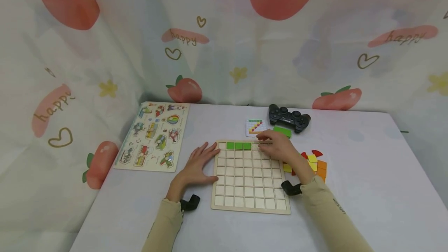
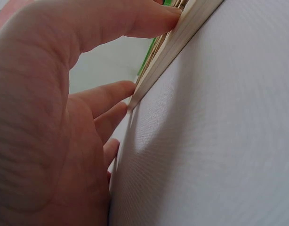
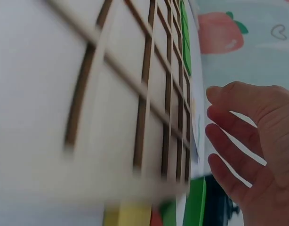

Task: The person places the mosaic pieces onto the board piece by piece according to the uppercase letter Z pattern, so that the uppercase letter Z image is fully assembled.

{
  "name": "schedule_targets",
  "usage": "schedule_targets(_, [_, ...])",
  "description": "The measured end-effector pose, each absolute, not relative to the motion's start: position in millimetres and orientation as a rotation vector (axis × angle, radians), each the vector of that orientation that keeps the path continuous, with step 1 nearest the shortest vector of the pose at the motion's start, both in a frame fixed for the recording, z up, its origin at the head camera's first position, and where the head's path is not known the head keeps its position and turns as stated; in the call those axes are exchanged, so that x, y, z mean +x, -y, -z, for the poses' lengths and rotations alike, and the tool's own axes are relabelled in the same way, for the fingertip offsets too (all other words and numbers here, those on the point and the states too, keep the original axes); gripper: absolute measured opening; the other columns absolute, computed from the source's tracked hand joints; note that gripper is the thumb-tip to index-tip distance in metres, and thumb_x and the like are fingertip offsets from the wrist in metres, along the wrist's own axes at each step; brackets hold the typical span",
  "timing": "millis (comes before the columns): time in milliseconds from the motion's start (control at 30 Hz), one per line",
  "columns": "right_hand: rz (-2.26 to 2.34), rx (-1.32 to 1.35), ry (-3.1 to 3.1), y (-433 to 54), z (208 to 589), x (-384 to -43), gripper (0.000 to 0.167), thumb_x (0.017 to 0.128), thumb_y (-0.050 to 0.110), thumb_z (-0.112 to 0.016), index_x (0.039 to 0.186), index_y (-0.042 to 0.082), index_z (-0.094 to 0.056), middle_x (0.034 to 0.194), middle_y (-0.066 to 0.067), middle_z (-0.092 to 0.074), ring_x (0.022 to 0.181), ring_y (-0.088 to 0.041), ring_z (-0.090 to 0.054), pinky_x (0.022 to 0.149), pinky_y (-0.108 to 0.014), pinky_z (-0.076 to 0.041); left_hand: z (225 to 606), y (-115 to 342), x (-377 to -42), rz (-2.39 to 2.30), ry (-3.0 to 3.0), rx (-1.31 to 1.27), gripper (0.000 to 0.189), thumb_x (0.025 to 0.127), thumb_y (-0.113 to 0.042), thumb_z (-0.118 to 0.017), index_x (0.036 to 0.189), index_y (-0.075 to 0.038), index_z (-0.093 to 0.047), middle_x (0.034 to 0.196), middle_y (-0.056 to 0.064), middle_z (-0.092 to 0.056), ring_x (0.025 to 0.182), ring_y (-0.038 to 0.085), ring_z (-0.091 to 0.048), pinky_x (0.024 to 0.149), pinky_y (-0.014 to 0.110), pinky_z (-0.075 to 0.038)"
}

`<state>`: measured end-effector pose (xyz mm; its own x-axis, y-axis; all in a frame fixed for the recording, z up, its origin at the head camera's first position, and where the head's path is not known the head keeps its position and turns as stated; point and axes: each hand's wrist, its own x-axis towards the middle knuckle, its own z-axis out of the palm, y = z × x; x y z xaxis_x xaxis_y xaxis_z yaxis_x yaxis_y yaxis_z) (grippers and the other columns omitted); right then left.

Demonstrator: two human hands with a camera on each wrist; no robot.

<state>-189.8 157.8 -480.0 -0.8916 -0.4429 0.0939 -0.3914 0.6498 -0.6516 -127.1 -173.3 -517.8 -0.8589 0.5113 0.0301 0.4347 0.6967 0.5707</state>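
Note:
A square wooden grid board [image 1: 249,182] lies on the white table, with three green square tiles [image 1: 238,146] side by side in its far row. My left hand [image 1: 197,167] is spread at the board's left side, thumb and fingertips against the wooden edge [image 2: 170,49]. Above the far right part of the grid is my right hand [image 1: 278,147], just right of the green tiles. Its fingers [image 3: 234,141] are loosely bent, apart from the thumb, and nothing shows between them. A small card [image 1: 251,127] with a coloured grid pattern lies beyond the board.
More green tiles [image 1: 282,131] lie behind my right hand, near a black game controller [image 1: 289,119]. Right of the board are yellow tiles [image 1: 312,158], orange tiles [image 1: 321,168] and red curved pieces [image 1: 317,153]. A picture puzzle board [image 1: 154,137] lies at the left.

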Motion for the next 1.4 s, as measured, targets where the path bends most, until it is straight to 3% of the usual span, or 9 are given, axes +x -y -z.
schedule_targets(433, [0.934, -0.518, -2.829, -244.5, 479.7, -166.2, 0.038, 0.086, 0.011, -0.075, 0.121, -0.001, -0.064, 0.11, -0.015, -0.069, 0.104, -0.035, -0.061, 0.095, -0.055, -0.049, 520.8, 173.9, -128.0, -0.854, -2.772, 0.766, 0.094, 0.073, -0.045, -0.073, 0.154, -0.017, -0.036, 0.164, -0.002, -0.018, 0.151, 0.026, -0.005, 0.12, 0.052, -0.005])
schedule_targets(600, [0.975, -0.535, -2.831, -244.2, 483.7, -164.0, 0.04, 0.084, 0.011, -0.078, 0.12, -0.002, -0.065, 0.11, -0.015, -0.071, 0.103, -0.034, -0.064, 0.092, -0.053, -0.052, 521.7, 176.8, -128.7, -0.857, -2.779, 0.774, 0.094, 0.073, -0.046, -0.073, 0.154, -0.017, -0.036, 0.164, -0.004, -0.017, 0.152, 0.025, -0.005, 0.12, 0.052, -0.005])
schedule_targets(1133, [0.945, -0.491, -2.838, -238.6, 487.6, -166.9, 0.042, 0.085, 0.015, -0.077, 0.122, -0.001, -0.064, 0.115, -0.017, -0.067, 0.108, -0.035, -0.06, 0.098, -0.056, -0.047, 523.0, 174.4, -129.4, -0.877, -2.777, 0.814, 0.093, 0.072, -0.046, -0.073, 0.153, -0.016, -0.038, 0.164, -0.001, -0.021, 0.151, 0.028, -0.007, 0.119, 0.055, -0.008])
schedule_targets(1400, [0.814, -0.541, -2.941, -236.9, 489.6, -170.6, 0.037, 0.084, 0.019, -0.077, 0.116, 0.001, -0.067, 0.102, -0.012, -0.069, 0.098, -0.032, -0.06, 0.092, -0.055, -0.048, 522.8, 174.1, -129.0, -0.863, -2.773, 0.794, 0.094, 0.073, -0.047, -0.073, 0.154, -0.017, -0.036, 0.164, -0.002, -0.018, 0.151, 0.026, -0.005, 0.119, 0.054, -0.007])
